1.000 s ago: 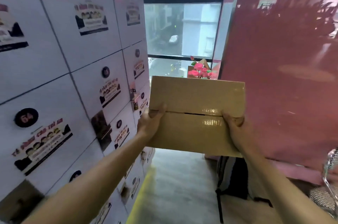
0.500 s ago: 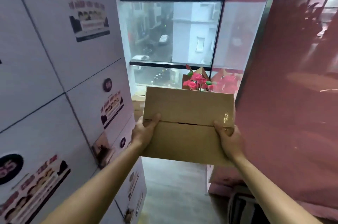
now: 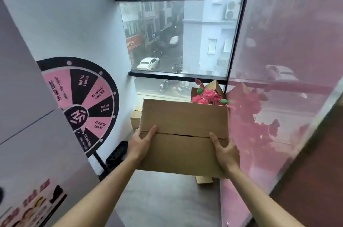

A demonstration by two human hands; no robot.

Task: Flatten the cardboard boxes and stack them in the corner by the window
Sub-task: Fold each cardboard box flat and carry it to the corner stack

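Note:
I hold a brown cardboard box (image 3: 183,134) out in front of me at chest height, its closed flaps facing me with a seam running across the middle. My left hand (image 3: 140,145) grips its left side, thumb on the seam. My right hand (image 3: 225,149) grips the right side the same way. Behind the box, in the corner under the window (image 3: 180,37), more brown cardboard (image 3: 136,119) is stacked, mostly hidden. A flat cardboard piece (image 3: 204,180) lies on the floor below the box.
A pink and black prize wheel (image 3: 83,104) on a stand leans at the left wall. White lockers (image 3: 27,134) line the left. A glossy pink wall (image 3: 287,97) runs along the right. An open box with pink artificial flowers (image 3: 207,96) sits in the corner.
I have walked forward past the lockers toward the window corner, still carrying the box in both hands. The prize wheel and the floor by the window have come into view.

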